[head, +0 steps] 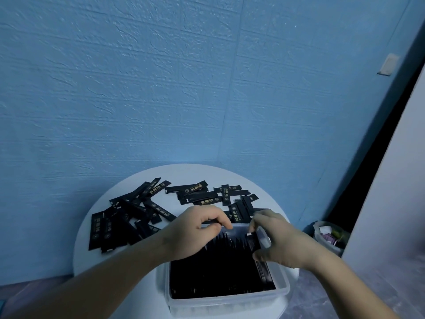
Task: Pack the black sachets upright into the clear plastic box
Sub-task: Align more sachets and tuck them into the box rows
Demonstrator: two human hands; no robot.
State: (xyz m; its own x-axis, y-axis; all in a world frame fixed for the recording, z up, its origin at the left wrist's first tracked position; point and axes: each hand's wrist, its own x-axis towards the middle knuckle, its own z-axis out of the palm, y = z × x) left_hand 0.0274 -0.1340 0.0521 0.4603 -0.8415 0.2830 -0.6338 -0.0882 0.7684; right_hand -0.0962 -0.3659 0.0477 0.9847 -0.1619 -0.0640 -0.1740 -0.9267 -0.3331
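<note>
Our right hand (279, 240) pinched a black sachet (253, 243) upright over the clear plastic box's (230, 301) far right corner, likely to slot it beside the packed rows (218, 272), while our left hand (195, 233) curled at the box's far rim, its grip unclear; loose sachets (147, 210) lay beyond the box.

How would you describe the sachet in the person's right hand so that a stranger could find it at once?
Find the round white table against the blue wall, then the clear box at its near edge. At the box's right side, the right hand pinches one black sachet: unlike the loose ones lying flat behind, it is held in fingers.
</note>
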